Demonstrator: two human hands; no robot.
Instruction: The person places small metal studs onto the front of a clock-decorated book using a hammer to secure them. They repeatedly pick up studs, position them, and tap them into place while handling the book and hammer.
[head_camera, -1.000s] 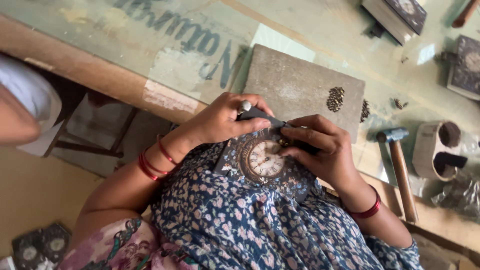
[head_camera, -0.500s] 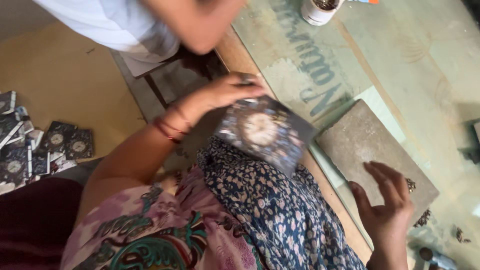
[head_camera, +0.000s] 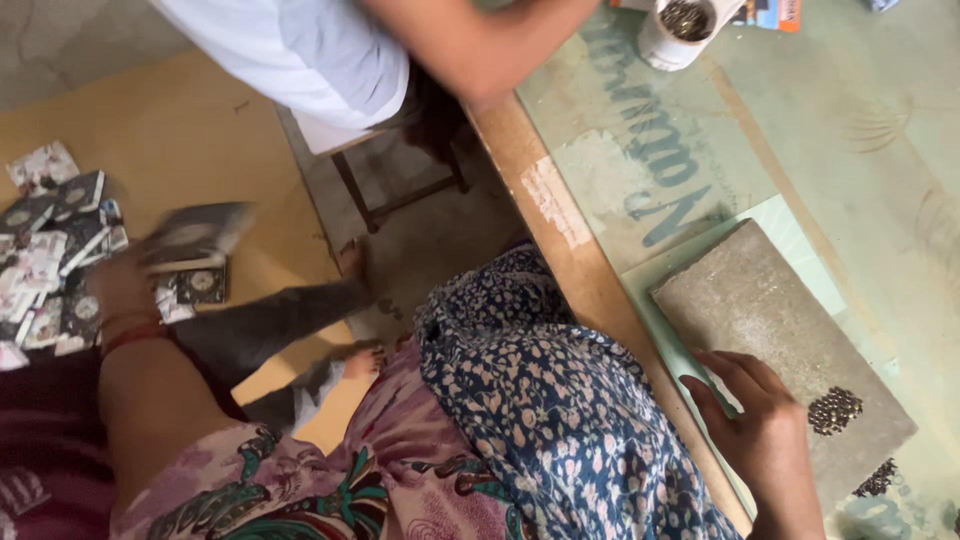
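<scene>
My left hand (head_camera: 122, 288) reaches down to the floor on the left and grips a small dark book (head_camera: 195, 236), blurred by motion, just above a heap of similar small decorated books (head_camera: 55, 240). Red bangles circle that wrist. My right hand (head_camera: 762, 425) rests with fingers spread on a grey stone slab (head_camera: 745, 300) on the table and holds nothing. A little cluster of dark metal studs (head_camera: 835, 410) lies on the slab just right of that hand. A blue flowered cloth (head_camera: 550, 400) covers my lap.
Another person in a white shirt (head_camera: 300, 60) leans in at the top, one arm (head_camera: 480, 45) over the table's wooden edge (head_camera: 570, 250). A white cup of studs (head_camera: 685, 25) stands at the far table end. A low wooden stool (head_camera: 400, 195) and a person's bare feet (head_camera: 355, 310) are below.
My left hand has carried the dark book from my lap down to the heap on the floor. My right hand has let go of it and moved onto the stone slab.
</scene>
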